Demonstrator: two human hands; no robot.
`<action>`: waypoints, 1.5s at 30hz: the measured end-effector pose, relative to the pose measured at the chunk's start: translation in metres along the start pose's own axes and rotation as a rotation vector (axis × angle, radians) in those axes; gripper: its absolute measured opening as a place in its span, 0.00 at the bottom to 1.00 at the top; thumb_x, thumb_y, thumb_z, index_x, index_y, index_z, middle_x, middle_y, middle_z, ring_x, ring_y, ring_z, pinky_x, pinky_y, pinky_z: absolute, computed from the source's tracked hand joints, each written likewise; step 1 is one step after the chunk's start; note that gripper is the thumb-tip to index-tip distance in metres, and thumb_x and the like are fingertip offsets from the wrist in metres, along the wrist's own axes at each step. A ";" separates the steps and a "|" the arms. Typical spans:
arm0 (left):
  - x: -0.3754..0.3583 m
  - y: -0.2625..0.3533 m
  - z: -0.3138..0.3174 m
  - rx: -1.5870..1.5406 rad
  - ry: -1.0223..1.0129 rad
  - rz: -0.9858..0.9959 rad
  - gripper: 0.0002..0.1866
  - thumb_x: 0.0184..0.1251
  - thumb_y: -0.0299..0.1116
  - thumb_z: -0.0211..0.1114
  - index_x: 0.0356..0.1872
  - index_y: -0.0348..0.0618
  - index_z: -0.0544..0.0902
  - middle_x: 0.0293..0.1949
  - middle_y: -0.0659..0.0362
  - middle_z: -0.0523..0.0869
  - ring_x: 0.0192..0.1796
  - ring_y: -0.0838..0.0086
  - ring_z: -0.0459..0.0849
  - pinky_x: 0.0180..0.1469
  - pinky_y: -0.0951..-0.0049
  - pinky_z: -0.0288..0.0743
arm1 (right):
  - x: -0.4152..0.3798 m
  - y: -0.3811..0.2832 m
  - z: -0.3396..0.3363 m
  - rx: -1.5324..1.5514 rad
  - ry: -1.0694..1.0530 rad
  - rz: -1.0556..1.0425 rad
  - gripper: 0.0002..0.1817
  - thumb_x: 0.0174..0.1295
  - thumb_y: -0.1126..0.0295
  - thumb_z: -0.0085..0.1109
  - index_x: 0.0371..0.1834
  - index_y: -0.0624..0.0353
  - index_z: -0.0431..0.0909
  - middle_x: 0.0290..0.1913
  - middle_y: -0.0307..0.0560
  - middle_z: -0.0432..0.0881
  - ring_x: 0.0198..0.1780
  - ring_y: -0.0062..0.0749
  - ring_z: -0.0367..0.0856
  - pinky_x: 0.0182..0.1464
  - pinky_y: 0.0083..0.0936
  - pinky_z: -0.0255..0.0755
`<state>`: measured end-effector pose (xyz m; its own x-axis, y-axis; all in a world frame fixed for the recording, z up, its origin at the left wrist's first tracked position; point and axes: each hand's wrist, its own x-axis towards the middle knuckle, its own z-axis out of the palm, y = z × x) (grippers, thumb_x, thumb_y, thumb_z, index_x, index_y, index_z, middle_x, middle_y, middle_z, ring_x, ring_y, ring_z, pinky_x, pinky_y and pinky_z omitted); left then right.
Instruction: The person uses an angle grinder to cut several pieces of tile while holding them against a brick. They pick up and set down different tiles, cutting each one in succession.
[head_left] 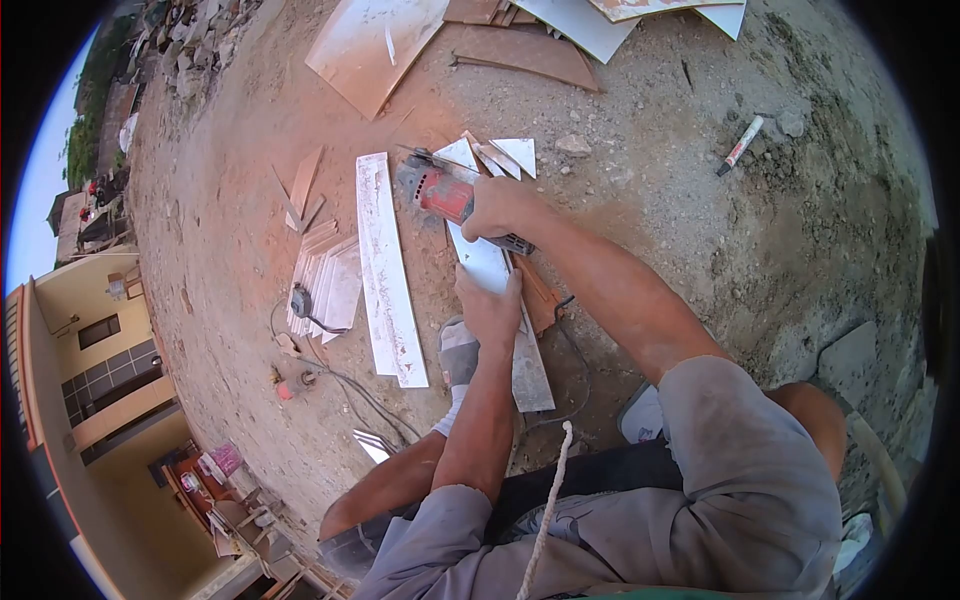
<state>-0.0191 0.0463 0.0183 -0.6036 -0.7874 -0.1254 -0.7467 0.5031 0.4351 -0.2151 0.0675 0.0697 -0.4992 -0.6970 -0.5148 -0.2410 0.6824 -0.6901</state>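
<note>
My right hand (pixel 503 207) is wrapped around the body of a red and grey angle grinder (pixel 441 194). The grinder's head points to the left, over the far end of a long white tile strip (pixel 482 262). Closer to me, my left hand (pixel 489 306) grips that strip, with the fingers closed over it. The strip's near end reaches back toward my legs. Brown tile pieces (pixel 540 292) lie beneath and beside it. Whether the disc touches the tile is hidden from this angle.
Another long white tile strip (pixel 388 270) lies left of my foot (pixel 459 352). Beyond it are stacked tile pieces (pixel 328 280), a plug (pixel 301 300) and cables (pixel 365 392). Large tiles (pixel 375 50) lie at the far side. A marker-like tube (pixel 741 146) rests on the dirt at right.
</note>
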 end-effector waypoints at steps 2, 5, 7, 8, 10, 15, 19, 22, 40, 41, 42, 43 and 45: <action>-0.001 -0.003 0.001 0.018 0.010 0.009 0.54 0.55 0.55 0.75 0.73 0.27 0.59 0.66 0.35 0.70 0.67 0.43 0.72 0.67 0.51 0.68 | 0.000 0.001 0.001 0.000 0.005 0.000 0.33 0.39 0.57 0.73 0.49 0.67 0.85 0.50 0.61 0.87 0.52 0.46 0.88 0.55 0.35 0.81; -0.004 -0.002 0.000 0.046 0.004 -0.006 0.54 0.55 0.55 0.75 0.73 0.28 0.59 0.64 0.35 0.71 0.66 0.43 0.73 0.65 0.51 0.69 | -0.004 0.002 -0.001 0.009 0.002 0.014 0.33 0.39 0.58 0.72 0.49 0.67 0.85 0.50 0.61 0.87 0.52 0.46 0.88 0.55 0.35 0.82; -0.006 0.000 -0.002 0.058 -0.008 -0.031 0.54 0.55 0.56 0.75 0.73 0.28 0.59 0.64 0.36 0.72 0.65 0.43 0.74 0.65 0.51 0.70 | -0.005 0.002 -0.002 0.004 -0.007 0.010 0.33 0.39 0.58 0.72 0.49 0.68 0.85 0.50 0.61 0.87 0.51 0.46 0.88 0.55 0.34 0.82; -0.007 0.001 -0.002 0.059 -0.010 -0.035 0.54 0.55 0.56 0.75 0.73 0.28 0.59 0.64 0.36 0.72 0.65 0.44 0.74 0.64 0.51 0.70 | -0.006 0.003 -0.003 -0.001 -0.015 0.007 0.33 0.39 0.57 0.72 0.49 0.68 0.85 0.49 0.61 0.87 0.51 0.46 0.88 0.54 0.34 0.82; -0.008 0.001 -0.002 0.059 -0.010 -0.043 0.54 0.55 0.57 0.75 0.73 0.27 0.60 0.63 0.36 0.72 0.65 0.44 0.74 0.64 0.51 0.71 | -0.007 0.003 -0.004 0.000 -0.013 0.006 0.33 0.39 0.57 0.72 0.49 0.68 0.85 0.49 0.62 0.87 0.51 0.46 0.88 0.54 0.34 0.82; -0.006 -0.001 -0.002 0.036 -0.001 -0.037 0.54 0.54 0.58 0.75 0.72 0.27 0.61 0.63 0.36 0.73 0.66 0.45 0.74 0.65 0.52 0.70 | -0.009 0.006 -0.002 0.000 -0.008 -0.001 0.33 0.38 0.57 0.73 0.49 0.69 0.85 0.49 0.62 0.87 0.51 0.46 0.88 0.54 0.34 0.82; -0.008 0.002 -0.003 0.038 -0.006 -0.078 0.54 0.53 0.58 0.76 0.72 0.28 0.62 0.64 0.36 0.74 0.67 0.45 0.74 0.66 0.52 0.70 | -0.009 0.010 0.002 -0.011 0.017 -0.002 0.33 0.38 0.58 0.73 0.48 0.68 0.85 0.49 0.61 0.87 0.51 0.46 0.88 0.54 0.34 0.82; -0.009 0.002 -0.003 0.029 -0.010 -0.095 0.54 0.53 0.57 0.76 0.72 0.29 0.62 0.64 0.36 0.73 0.67 0.45 0.74 0.66 0.53 0.70 | -0.011 0.012 0.001 -0.001 0.017 0.002 0.33 0.37 0.58 0.73 0.48 0.68 0.85 0.49 0.61 0.87 0.51 0.46 0.88 0.54 0.34 0.82; -0.020 -0.007 0.001 0.106 0.004 -0.031 0.54 0.55 0.56 0.75 0.72 0.29 0.59 0.62 0.38 0.73 0.63 0.43 0.76 0.61 0.50 0.73 | -0.014 0.022 0.002 -0.021 -0.029 -0.020 0.41 0.37 0.53 0.72 0.54 0.72 0.77 0.51 0.68 0.84 0.54 0.54 0.85 0.56 0.36 0.80; -0.019 -0.007 0.001 0.106 -0.004 -0.034 0.54 0.55 0.56 0.75 0.72 0.29 0.59 0.62 0.38 0.73 0.62 0.43 0.76 0.61 0.49 0.73 | -0.014 0.022 0.002 -0.032 -0.024 -0.033 0.42 0.37 0.53 0.72 0.54 0.72 0.77 0.51 0.68 0.84 0.53 0.54 0.85 0.56 0.36 0.80; -0.019 -0.007 0.000 0.105 -0.011 -0.037 0.54 0.56 0.56 0.74 0.72 0.29 0.58 0.61 0.38 0.73 0.62 0.43 0.77 0.60 0.49 0.73 | -0.014 0.023 0.003 -0.033 -0.025 -0.034 0.42 0.37 0.53 0.72 0.54 0.72 0.77 0.51 0.68 0.84 0.53 0.54 0.85 0.56 0.36 0.80; -0.019 -0.007 0.000 0.105 -0.009 -0.038 0.54 0.56 0.56 0.74 0.72 0.29 0.58 0.61 0.38 0.73 0.62 0.43 0.77 0.60 0.49 0.73 | -0.013 0.025 0.005 -0.027 -0.023 -0.032 0.42 0.37 0.52 0.72 0.54 0.73 0.77 0.51 0.68 0.84 0.53 0.54 0.85 0.56 0.36 0.80; -0.018 -0.005 -0.002 0.109 -0.009 -0.023 0.54 0.56 0.56 0.74 0.72 0.29 0.58 0.61 0.37 0.73 0.61 0.43 0.77 0.60 0.49 0.74 | -0.015 0.026 0.004 -0.020 -0.018 -0.030 0.42 0.37 0.52 0.72 0.54 0.73 0.76 0.51 0.68 0.84 0.53 0.54 0.85 0.56 0.36 0.80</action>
<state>-0.0039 0.0577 0.0205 -0.5876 -0.7966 -0.1422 -0.7864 0.5208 0.3323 -0.2107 0.0946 0.0572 -0.4770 -0.7206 -0.5032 -0.2723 0.6656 -0.6949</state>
